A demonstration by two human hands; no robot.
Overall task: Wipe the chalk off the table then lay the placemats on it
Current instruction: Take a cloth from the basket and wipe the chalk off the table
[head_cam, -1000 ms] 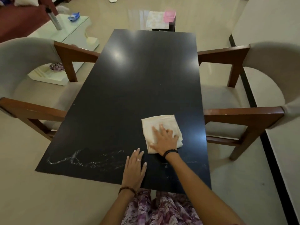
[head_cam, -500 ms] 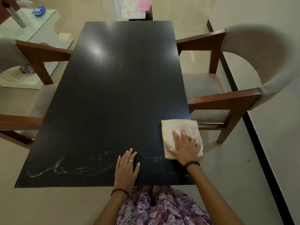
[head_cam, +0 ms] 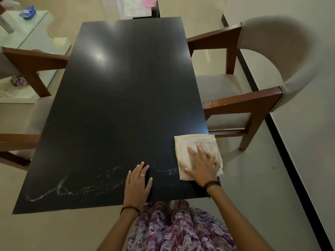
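Note:
A long black table (head_cam: 123, 98) stretches away from me. White chalk marks (head_cam: 76, 189) run along its near edge, from the left corner to just past my left hand (head_cam: 137, 183), which lies flat on the top with fingers apart. My right hand (head_cam: 203, 167) presses flat on a folded cream cloth (head_cam: 188, 144) at the table's near right edge; the cloth hangs slightly over that edge. A short chalk streak (head_cam: 165, 170) lies between my two hands. Light placemats (head_cam: 136, 6) rest on a small stand beyond the far end.
Wooden armchairs with beige upholstery flank the table, one on the right (head_cam: 257, 84) and one on the left (head_cam: 23, 69). A pink box (head_cam: 149, 0) sits by the placemats. A white glass-topped side table (head_cam: 23, 31) stands at the far left.
My right hand slid the cloth from the table's near middle out to the near right edge. The left hand stayed flat near the chalk. The view shifted right.

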